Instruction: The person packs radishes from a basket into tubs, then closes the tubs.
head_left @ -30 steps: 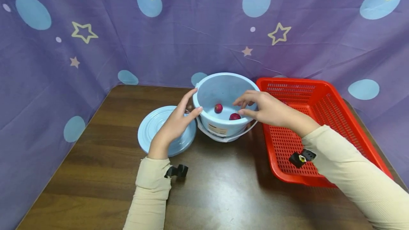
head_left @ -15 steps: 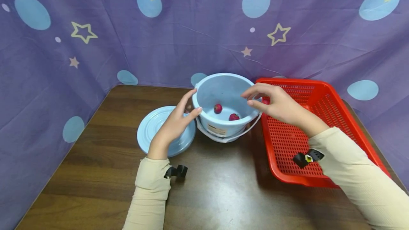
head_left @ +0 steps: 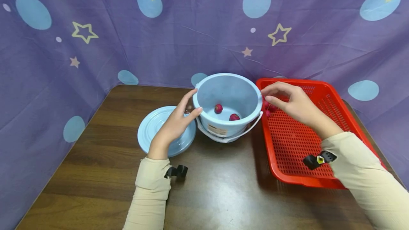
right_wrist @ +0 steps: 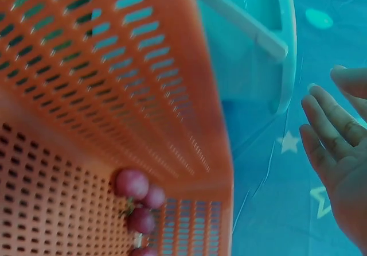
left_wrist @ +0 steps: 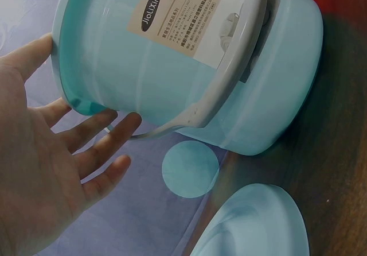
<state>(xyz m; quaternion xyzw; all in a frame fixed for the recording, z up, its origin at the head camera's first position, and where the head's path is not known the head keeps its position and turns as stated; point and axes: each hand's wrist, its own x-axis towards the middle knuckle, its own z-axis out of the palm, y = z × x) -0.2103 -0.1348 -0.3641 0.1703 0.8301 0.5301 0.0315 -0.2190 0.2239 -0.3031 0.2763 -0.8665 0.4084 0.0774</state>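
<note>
A light blue bucket stands upright with two small red radishes at its bottom. At its left rim is my left hand, fingers spread; the left wrist view has the fingers touching or very near the rim. My right hand hovers over the red basket, by the bucket's right rim. Nothing shows between its parted thumb and fingers in the right wrist view. Several more red radishes lie in a corner of the basket, partly hidden by my right hand in the head view.
A round light blue lid lies on the wooden table, left of the bucket and partly behind my left hand. The bucket's handle hangs down at the front. Behind the table hangs a purple curtain.
My right hand has moved from over the bucket's inside rightward to above the basket, uncovering radishes there. The left hand stays at the rim, and the two radishes in the bucket have not moved.
</note>
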